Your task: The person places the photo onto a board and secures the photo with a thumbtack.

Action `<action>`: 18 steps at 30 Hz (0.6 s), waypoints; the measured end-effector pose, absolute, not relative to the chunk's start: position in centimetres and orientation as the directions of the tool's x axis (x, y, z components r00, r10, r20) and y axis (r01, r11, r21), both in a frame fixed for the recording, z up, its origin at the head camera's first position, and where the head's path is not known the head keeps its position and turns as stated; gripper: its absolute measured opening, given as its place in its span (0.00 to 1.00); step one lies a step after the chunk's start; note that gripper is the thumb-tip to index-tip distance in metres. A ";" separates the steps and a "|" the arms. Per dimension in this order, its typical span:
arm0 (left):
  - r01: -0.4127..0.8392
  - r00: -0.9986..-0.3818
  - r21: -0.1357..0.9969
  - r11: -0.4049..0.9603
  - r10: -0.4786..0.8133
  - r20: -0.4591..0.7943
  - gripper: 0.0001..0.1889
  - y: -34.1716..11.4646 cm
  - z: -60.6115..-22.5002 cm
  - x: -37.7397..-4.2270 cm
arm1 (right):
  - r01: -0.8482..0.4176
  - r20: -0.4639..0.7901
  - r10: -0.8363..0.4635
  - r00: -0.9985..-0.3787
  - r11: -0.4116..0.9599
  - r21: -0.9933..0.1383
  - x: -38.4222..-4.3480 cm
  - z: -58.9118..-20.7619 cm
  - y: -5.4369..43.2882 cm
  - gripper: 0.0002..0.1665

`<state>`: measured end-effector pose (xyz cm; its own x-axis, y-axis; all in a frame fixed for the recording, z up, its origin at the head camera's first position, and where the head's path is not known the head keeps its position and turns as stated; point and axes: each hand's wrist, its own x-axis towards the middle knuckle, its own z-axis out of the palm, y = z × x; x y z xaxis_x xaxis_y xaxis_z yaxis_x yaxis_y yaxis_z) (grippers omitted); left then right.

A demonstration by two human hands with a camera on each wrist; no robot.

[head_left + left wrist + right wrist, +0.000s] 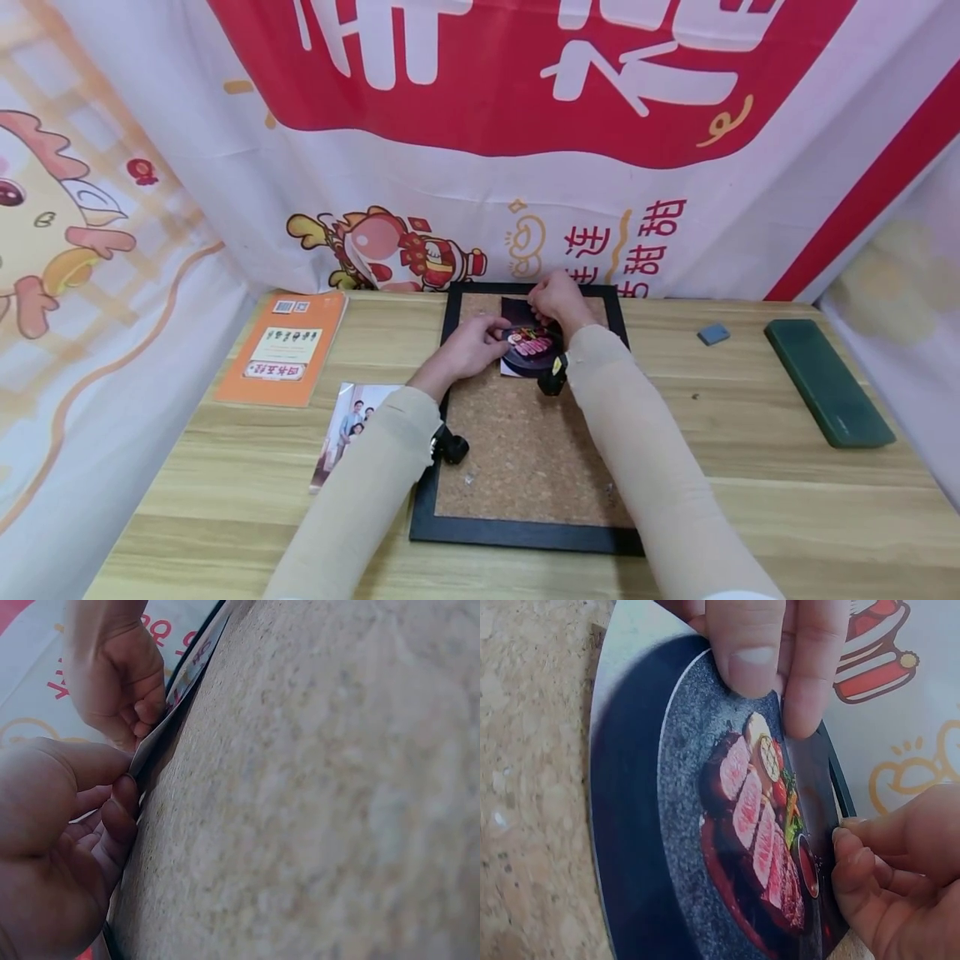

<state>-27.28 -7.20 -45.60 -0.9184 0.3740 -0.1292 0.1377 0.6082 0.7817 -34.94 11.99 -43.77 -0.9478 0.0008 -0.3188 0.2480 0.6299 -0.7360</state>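
A photo of sliced steak on a dark plate (531,350) is held over the upper part of a cork board (525,442) with a black frame. My left hand (474,346) pinches the photo's left edge, its thumb on the printed face in the right wrist view. At the photo's top edge is my right hand (558,302), thumb and fingertip pressed together on the edge (900,870). I cannot tell whether a small pin is between those fingertips. Seen edge-on in the left wrist view, the photo (187,682) tilts away from the cork.
Left of the board lie an orange book (262,358) and a family photo (352,421), partly under my left sleeve. A blue eraser (713,334) and a long green case (828,383) are to the right. Small clear pins (469,478) sit on the lower cork. Printed fabric (465,192) hangs behind.
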 end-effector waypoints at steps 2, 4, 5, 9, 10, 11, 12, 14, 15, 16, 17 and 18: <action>0.138 -0.918 0.780 0.611 0.375 -0.131 0.21 -7.3 -45.6 -27.3 | 0.245 -0.309 0.018 -0.951 0.656 -0.714 -35.0 -43.7 11.7 0.12; 0.145 -0.916 0.777 0.613 0.379 -0.128 0.21 -7.3 -45.5 -27.3 | 0.239 -0.296 0.035 -0.954 0.682 -0.691 -35.0 -43.8 11.6 0.15; 0.148 -0.916 0.776 0.613 0.381 -0.126 0.21 -7.2 -45.5 -27.4 | 0.235 -0.288 0.042 -0.957 0.693 -0.682 -35.0 -43.8 11.7 0.16; 0.157 -0.916 0.781 0.605 0.384 -0.113 0.21 -7.0 -45.6 -27.4 | 0.209 -0.258 0.036 -0.966 0.695 -0.688 -34.7 -43.8 12.0 0.16; 0.158 -0.916 0.784 0.601 0.385 -0.110 0.21 -6.9 -45.6 -27.4 | 0.202 -0.253 0.029 -0.967 0.692 -0.693 -34.5 -43.8 12.2 0.15; 0.160 -0.916 0.785 0.598 0.386 -0.107 0.21 -6.9 -45.6 -27.4 | 0.192 -0.248 0.020 -0.969 0.691 -0.697 -34.4 -43.8 12.4 0.13; 0.163 -0.917 0.788 0.594 0.387 -0.102 0.21 -6.9 -45.7 -27.4 | 0.184 -0.243 0.012 -0.970 0.689 -0.701 -34.1 -43.8 12.5 0.11; 0.170 -0.920 0.788 0.591 0.381 -0.087 0.21 -7.0 -45.7 -27.3 | 0.160 -0.234 -0.014 -0.972 0.691 -0.704 -33.6 -43.7 13.0 0.09; 0.171 -0.924 0.786 0.593 0.374 -0.080 0.20 -7.1 -45.7 -27.3 | 0.149 -0.231 -0.028 -0.973 0.688 -0.710 -33.3 -43.7 13.3 0.09; 0.169 -0.928 0.785 0.595 0.364 -0.076 0.20 -7.2 -45.7 -27.2 | 0.133 -0.225 -0.044 -0.973 0.691 -0.711 -33.0 -43.7 13.5 0.10; 0.166 -0.933 0.782 0.600 0.353 -0.073 0.20 -7.3 -45.7 -27.1 | 0.116 -0.218 -0.063 -0.974 0.688 -0.717 -32.8 -43.6 13.8 0.11; 0.162 -0.936 0.780 0.605 0.344 -0.072 0.20 -7.3 -45.7 -27.0 | 0.100 -0.212 -0.082 -0.974 0.683 -0.724 -32.5 -43.6 14.0 0.13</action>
